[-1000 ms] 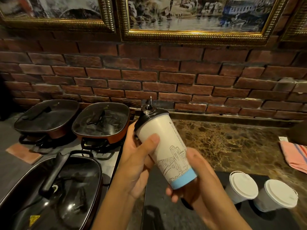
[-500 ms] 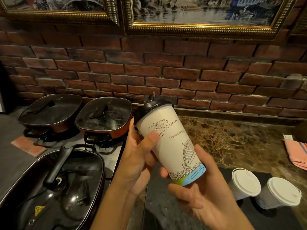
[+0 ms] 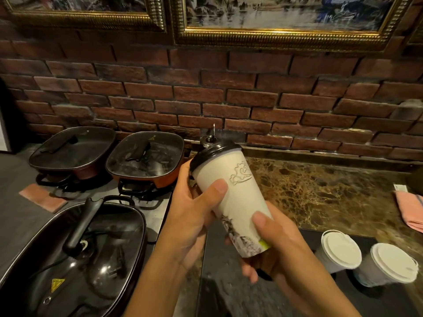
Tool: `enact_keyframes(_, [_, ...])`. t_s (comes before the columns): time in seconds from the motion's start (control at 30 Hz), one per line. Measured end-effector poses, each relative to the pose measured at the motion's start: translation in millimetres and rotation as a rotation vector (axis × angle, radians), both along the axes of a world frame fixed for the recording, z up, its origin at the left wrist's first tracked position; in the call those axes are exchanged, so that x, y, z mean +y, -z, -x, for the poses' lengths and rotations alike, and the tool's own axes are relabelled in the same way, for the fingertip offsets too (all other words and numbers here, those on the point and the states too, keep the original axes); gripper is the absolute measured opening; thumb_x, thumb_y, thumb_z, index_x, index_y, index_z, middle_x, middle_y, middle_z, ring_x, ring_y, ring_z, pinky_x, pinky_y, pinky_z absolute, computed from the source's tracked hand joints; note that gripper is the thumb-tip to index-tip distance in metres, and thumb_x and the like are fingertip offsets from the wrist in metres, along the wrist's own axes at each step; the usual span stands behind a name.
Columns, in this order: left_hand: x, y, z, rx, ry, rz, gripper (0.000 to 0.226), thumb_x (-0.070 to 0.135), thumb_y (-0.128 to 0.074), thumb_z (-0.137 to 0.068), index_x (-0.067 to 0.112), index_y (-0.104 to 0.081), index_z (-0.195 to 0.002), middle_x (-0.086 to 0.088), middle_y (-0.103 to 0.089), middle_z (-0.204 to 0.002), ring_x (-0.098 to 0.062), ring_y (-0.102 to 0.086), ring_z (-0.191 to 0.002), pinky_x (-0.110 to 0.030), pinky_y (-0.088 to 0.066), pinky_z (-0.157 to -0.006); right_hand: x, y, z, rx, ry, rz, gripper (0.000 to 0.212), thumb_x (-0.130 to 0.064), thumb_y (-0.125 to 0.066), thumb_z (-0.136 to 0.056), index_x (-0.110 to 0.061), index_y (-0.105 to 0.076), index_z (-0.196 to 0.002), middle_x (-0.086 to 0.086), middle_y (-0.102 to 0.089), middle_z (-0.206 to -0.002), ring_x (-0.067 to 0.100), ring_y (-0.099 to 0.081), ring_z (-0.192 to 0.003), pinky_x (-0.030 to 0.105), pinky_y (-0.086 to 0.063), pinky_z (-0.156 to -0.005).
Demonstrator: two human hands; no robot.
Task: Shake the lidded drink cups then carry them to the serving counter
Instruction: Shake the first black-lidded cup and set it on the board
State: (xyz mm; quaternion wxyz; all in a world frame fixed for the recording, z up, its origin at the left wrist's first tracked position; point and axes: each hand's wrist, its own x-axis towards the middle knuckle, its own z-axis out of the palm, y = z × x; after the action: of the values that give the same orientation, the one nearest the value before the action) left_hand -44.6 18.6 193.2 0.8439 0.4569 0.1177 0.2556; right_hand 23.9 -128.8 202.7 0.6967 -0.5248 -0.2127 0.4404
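Observation:
A tall white paper cup with line drawings and a black lid is tilted, its lid pointing up and left. My left hand grips its upper half, thumb across the front. My right hand holds the base, thumb pressed on the lower side. Two shorter cups with white lids stand in the holes of a black tray at the lower right.
Three lidded electric pans fill the left of the counter. A brown marble counter runs along a brick wall. A pink cloth lies at the right edge.
The cup has turned in my hands, so the printed drawings show a different side. My right thumb has moved onto the cup's lower front. The view has shifted slightly.

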Motion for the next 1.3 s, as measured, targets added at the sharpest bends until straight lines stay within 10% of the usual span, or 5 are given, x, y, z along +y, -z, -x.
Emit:
enact_keyframes(0.2, [-3.3, 7.0, -1.2, -0.025, 0.018, 0.055, 0.077, 0.036, -0.094, -0.052, 0.028, -0.061, -0.122, -0.016, -0.066, -0.122, -0.031, -0.066, -0.108, -0.048, -0.056, -0.085, 2.5, 11.0, 2.3, 0.590, -0.278, -0.161, 0.063, -0.060, -0.073, -0.072, -0.013, -0.070, -0.113, 0.023, -0.063, -0.078, 0.022, -0.059, -0.043, 0.024, -0.049, -0.037])
enact_keyframes(0.43, [1.5, 13.2, 0.8, 0.200, -0.225, -0.410, 0.075, 0.017, -0.091, -0.061, 0.043, -0.052, -0.120, 0.015, -0.067, -0.111, -0.014, -0.069, -0.104, -0.035, -0.061, -0.079, 5.3, 27.8, -26.5, -0.609, 0.237, 0.269, 0.044, -0.069, -0.043, -0.088, -0.041, -0.062, -0.117, -0.020, -0.070, -0.112, -0.001, -0.066, -0.101, 0.035, -0.053, -0.090])
enact_keyframes(0.8, [-7.5, 85.4, -22.9, 0.375, -0.157, -0.690, 0.106, 0.000, -0.083, -0.067, 0.043, -0.026, -0.144, 0.032, -0.045, -0.129, 0.026, -0.045, -0.116, 0.001, -0.041, -0.086, 37.2, 87.6, -46.5, -0.128, 0.172, 0.127, 0.030, -0.046, -0.048, -0.098, -0.034, -0.063, -0.121, -0.005, -0.070, -0.123, 0.018, -0.065, -0.117, 0.041, -0.054, -0.090])
enact_keyframes(1.07, [-0.6, 163.2, -21.7, 0.436, 0.025, -0.547, 0.077, 0.008, -0.084, -0.075, 0.040, -0.043, -0.131, 0.013, -0.060, -0.129, 0.004, -0.058, -0.119, -0.021, -0.047, -0.099, 35.7, 169.6, -44.5, -0.028, 0.198, 0.132, 0.043, -0.041, -0.055, -0.090, -0.027, -0.060, -0.129, 0.001, -0.066, -0.131, 0.018, -0.062, -0.122, 0.039, -0.050, -0.100])
enact_keyframes(1.3, [0.2, 207.6, -11.1, 0.525, 0.122, -0.266, 0.060, 0.063, -0.076, -0.070, 0.049, -0.058, -0.126, 0.014, -0.065, -0.131, -0.009, -0.057, -0.128, -0.044, -0.041, -0.112, 28.9, 216.7, -38.8, -0.043, 0.232, 0.231, 0.039, -0.034, -0.042, -0.102, -0.016, -0.057, -0.133, 0.008, -0.065, -0.131, 0.024, -0.059, -0.125, 0.052, -0.042, -0.110])
